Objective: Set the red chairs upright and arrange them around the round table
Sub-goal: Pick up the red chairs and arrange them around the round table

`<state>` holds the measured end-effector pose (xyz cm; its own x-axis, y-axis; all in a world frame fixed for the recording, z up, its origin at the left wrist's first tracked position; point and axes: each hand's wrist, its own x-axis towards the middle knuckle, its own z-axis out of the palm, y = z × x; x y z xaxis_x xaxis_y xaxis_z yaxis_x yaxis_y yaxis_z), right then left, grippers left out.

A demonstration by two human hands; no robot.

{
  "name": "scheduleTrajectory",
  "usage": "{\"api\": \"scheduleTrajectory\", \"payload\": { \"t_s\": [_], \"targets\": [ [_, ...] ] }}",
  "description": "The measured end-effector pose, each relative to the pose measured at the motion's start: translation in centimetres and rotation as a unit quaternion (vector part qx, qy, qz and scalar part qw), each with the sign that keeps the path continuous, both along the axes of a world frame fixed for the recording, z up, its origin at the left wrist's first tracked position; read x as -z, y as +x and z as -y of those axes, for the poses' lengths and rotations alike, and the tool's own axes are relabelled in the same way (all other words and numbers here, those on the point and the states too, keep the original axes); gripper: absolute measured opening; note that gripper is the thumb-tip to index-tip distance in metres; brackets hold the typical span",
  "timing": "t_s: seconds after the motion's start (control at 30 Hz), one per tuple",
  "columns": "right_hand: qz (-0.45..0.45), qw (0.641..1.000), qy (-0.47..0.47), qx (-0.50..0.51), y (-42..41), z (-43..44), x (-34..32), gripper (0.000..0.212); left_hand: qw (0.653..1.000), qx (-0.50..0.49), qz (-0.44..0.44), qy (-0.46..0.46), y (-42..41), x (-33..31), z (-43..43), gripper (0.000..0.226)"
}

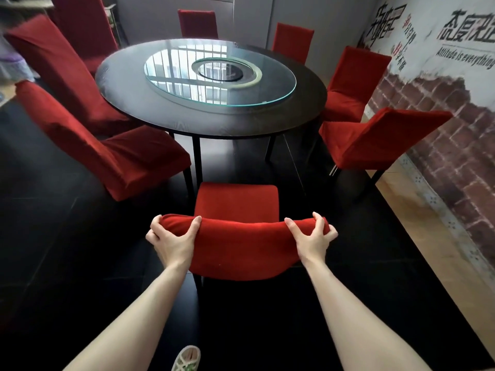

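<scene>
A red-covered chair (235, 202) stands upright right in front of me, its seat facing the dark round table (128, 111). My left hand (171, 238) grips the left end of its backrest top, thumb in front. My right hand (312, 236) grips the right end the same way. Several other red chairs stand upright around the table: two on the left (107, 156) (59, 70), two at the far side (197, 22) (292, 41), two on the right (353, 81) (375, 140).
A glass turntable (278, 84) lies on the table. A brick-pattern wall with lettering (442, 103) runs along the right, close behind the right chairs. Another red chair (80, 25) stands at the far left. My shoe (186, 358) shows on the dark floor.
</scene>
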<state>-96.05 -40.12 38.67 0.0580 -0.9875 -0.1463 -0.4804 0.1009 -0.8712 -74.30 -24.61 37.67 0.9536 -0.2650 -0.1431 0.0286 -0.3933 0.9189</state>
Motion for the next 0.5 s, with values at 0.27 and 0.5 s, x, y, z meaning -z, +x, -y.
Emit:
{"api": "scheduleTrajectory", "payload": {
  "t_s": [0.27,0.5],
  "targets": [
    [-0.007,1.0,0.001,-0.003,0.3,0.5,-0.2,0.103,0.999,0.007,-0.005,-0.032,0.1,0.0,1.8,0.116],
    [-0.02,1.0,-0.004,0.001,1.1,1.8,-0.7,0.1,0.999,-0.024,0.014,-0.035,1.1,-0.5,3.9,0.114]
  ]
}}
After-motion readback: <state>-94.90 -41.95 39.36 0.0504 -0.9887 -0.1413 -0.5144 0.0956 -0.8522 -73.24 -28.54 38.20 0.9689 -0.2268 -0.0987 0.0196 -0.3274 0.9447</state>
